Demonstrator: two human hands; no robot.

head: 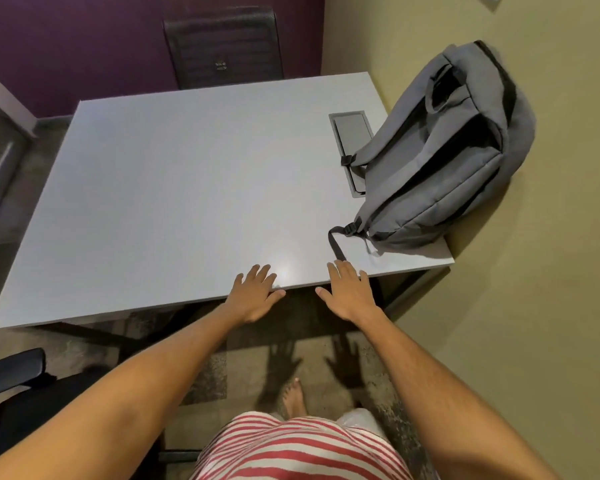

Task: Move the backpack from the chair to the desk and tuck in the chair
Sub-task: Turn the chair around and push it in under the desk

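A grey backpack [440, 150] lies on the right end of the white desk [174, 188], leaning against the yellow wall, with one black strap end trailing toward the near edge. My left hand [255, 294] hovers over the desk's near edge, fingers spread and holding nothing. My right hand [349, 292] is beside it, also spread and empty, its fingertips close to the strap end. A black chair [18, 389] shows at the lower left, out from the desk, only its armrest and part of the seat in view.
A second black chair [222, 46] stands tucked in at the desk's far side against the purple wall. A grey cable hatch [352, 133] is set in the desk top by the backpack. The yellow wall [534, 306] closes the right side. Patterned floor and my bare foot [293, 398] lie below.
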